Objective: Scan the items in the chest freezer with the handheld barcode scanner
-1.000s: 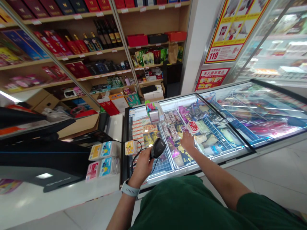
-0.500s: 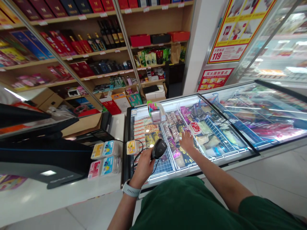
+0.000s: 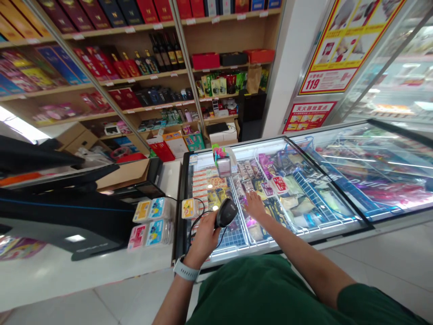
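Observation:
My left hand [image 3: 206, 234] is wrapped round the handle of a black corded barcode scanner [image 3: 226, 213], held above the left part of a glass-topped freezer [image 3: 270, 143]. To its right, my right hand [image 3: 255, 205] is spread palm down over the glass, with nothing in it; whether it touches the glass I cannot tell. Packaged goods lie in wire baskets under the glass. A small colourful item with a blurred label [image 3: 223, 167] stands on the freezer's far left part. Beside the scanner sits a yellow-labelled plastic box [image 3: 189, 208].
At the left, a white counter [image 3: 101, 277] holds stacked plastic boxes [image 3: 156, 232], a black register [image 3: 67, 221] and an open cardboard box [image 3: 125, 175]. Shelves [image 3: 135, 79] of boxes and bottles stand behind. The freezer extends to the right.
My right hand has moved left over the glass, closer to the scanner. My left hand still holds the scanner. The view has shifted slightly.

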{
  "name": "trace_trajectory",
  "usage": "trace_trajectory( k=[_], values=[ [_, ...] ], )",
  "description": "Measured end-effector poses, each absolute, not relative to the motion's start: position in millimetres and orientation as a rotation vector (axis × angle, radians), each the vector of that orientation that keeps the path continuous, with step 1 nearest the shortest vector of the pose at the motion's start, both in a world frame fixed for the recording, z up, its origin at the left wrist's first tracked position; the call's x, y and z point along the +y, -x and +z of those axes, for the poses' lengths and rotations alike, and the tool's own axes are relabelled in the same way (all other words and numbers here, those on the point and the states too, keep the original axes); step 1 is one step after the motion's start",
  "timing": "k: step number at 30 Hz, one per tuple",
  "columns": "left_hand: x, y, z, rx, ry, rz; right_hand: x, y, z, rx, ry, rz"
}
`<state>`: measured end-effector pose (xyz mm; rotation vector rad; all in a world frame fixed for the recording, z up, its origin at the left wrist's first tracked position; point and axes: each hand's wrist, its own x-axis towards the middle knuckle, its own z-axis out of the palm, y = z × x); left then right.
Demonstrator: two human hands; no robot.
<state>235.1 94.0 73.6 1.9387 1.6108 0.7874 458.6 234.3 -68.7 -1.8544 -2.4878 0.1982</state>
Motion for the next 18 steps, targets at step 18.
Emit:
trace_trajectory(
  k=[18],
  values=[
    [89, -231, 79, 1.625, -1.926, 0.820, 211, -385, -53, -2.614, 1.425, 0.466]
  ],
)
